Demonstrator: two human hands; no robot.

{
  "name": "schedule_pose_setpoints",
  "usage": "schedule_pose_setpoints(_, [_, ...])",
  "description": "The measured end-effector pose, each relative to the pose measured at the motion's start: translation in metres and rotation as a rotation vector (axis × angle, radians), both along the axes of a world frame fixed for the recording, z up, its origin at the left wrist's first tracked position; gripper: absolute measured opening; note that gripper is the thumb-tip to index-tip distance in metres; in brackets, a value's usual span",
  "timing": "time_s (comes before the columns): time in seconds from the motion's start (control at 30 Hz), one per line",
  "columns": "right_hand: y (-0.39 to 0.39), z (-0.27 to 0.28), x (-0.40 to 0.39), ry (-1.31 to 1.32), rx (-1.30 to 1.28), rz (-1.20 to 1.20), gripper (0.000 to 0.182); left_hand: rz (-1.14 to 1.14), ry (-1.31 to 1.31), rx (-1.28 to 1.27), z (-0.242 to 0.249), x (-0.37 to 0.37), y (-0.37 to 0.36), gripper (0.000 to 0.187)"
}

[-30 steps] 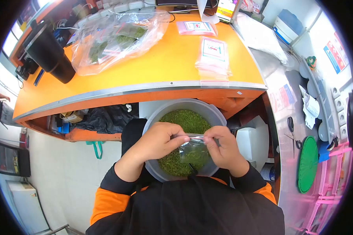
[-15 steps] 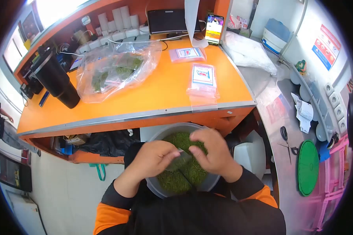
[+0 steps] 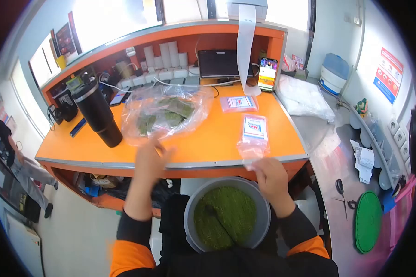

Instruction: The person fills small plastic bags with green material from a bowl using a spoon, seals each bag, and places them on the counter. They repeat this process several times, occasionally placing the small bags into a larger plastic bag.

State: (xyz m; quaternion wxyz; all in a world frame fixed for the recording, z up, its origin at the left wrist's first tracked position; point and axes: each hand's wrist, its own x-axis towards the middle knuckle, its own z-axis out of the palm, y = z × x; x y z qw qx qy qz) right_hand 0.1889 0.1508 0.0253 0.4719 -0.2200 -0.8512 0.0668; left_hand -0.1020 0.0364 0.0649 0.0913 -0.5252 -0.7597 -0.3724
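My left hand, blurred by motion, is over the desk's front edge beside a large clear plastic bag. Its thumb stands apart from the fingers, and I see nothing in it. Inside that bag lie several small packets of green shredded material. My right hand is closed at the lower end of a stack of printed clear plastic pouches, pinching the edge of a pouch. Below, between my legs, a grey round tub holds more green shreds, with a dark thin handle lying across them.
A black tumbler stands left on the orange desk. A second pouch pack, a phone and a monitor are further back. Scissors and a green lid lie right. A person stands far left.
My hands have parted from above the tub. The left went to the large bag, and the small green packet is gone from it; the right moved to the pouches. The view has tilted up.
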Motion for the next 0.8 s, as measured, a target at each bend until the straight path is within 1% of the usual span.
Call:
schedule_pose_setpoints(0.03, [-0.012, 0.006, 0.003, -0.032, 0.007, 0.061, 0.010, -0.090, -0.136, -0.108, 0.004, 0.030, -0.014, 0.057])
schedule_pose_setpoints(0.07, [-0.025, 0.009, 0.003, -0.146, -0.045, 0.140, 0.008, -0.221, -0.192, -0.145, 0.006, 0.056, -0.027, 0.060])
schedule_pose_setpoints(0.1, [-0.038, 0.011, 0.001, -0.266, -0.100, 0.217, 0.006, -0.456, -0.165, -0.083, -0.002, 0.069, -0.034, 0.062])
schedule_pose_setpoints(0.13, [-0.049, 0.012, 0.000, -0.349, -0.232, 0.268, 0.006, -0.622, -0.166, -0.077, -0.012, 0.082, -0.033, 0.057])
schedule_pose_setpoints(0.17, [-0.059, 0.014, -0.002, -0.432, -0.366, 0.318, 0.007, -0.681, -0.047, -0.108, -0.020, 0.093, -0.034, 0.040])
schedule_pose_setpoints(0.2, [-0.065, 0.014, -0.002, -0.514, -0.500, 0.368, 0.008, -0.749, -0.033, -0.189, -0.033, 0.098, -0.033, 0.031])
schedule_pose_setpoints(0.23, [-0.065, 0.012, -0.002, -0.519, -0.512, 0.372, 0.007, -0.817, -0.017, -0.269, -0.041, 0.100, -0.032, 0.022])
schedule_pose_setpoints(0.3, [-0.060, 0.006, 0.000, -0.527, -0.535, 0.380, 0.008, -0.826, -0.078, -0.369, -0.047, 0.103, -0.036, 0.016])
schedule_pose_setpoints(0.33, [-0.059, 0.005, 0.002, -0.618, -0.519, 0.383, 0.008, -0.832, -0.107, -0.420, -0.047, 0.104, -0.036, 0.014])
schedule_pose_setpoints(0.4, [-0.058, 0.003, 0.004, -0.801, -0.489, 0.388, 0.010, -0.865, -0.058, -0.455, -0.048, 0.105, -0.036, 0.014])
schedule_pose_setpoints(0.5, [-0.062, -0.003, 0.002, -0.855, -0.531, 0.413, 0.011, -0.927, 0.000, -0.588, -0.058, 0.106, -0.033, 0.016])
schedule_pose_setpoints(0.53, [-0.064, -0.002, 0.001, -0.755, -0.586, 0.389, 0.013, -0.949, 0.017, -0.644, -0.061, 0.107, -0.032, 0.016])
schedule_pose_setpoints(0.6, [-0.068, 0.000, 0.001, -0.553, -0.690, 0.338, 0.016, -0.933, -0.062, -0.688, -0.058, 0.108, -0.032, 0.017])
schedule_pose_setpoints(0.63, [-0.067, -0.002, 0.001, -0.437, -0.595, 0.320, 0.016, -0.926, -0.102, -0.710, -0.056, 0.109, -0.031, 0.017])
schedule_pose_setpoints(0.7, [-0.066, -0.007, 0.000, -0.204, -0.407, 0.277, 0.015, -0.939, -0.144, -0.662, -0.059, 0.107, -0.030, 0.018])
schedule_pose_setpoints(0.8, [-0.063, -0.015, 0.008, -0.262, -0.315, 0.364, 0.018, -0.958, -0.126, -0.532, -0.070, 0.106, -0.029, 0.019])
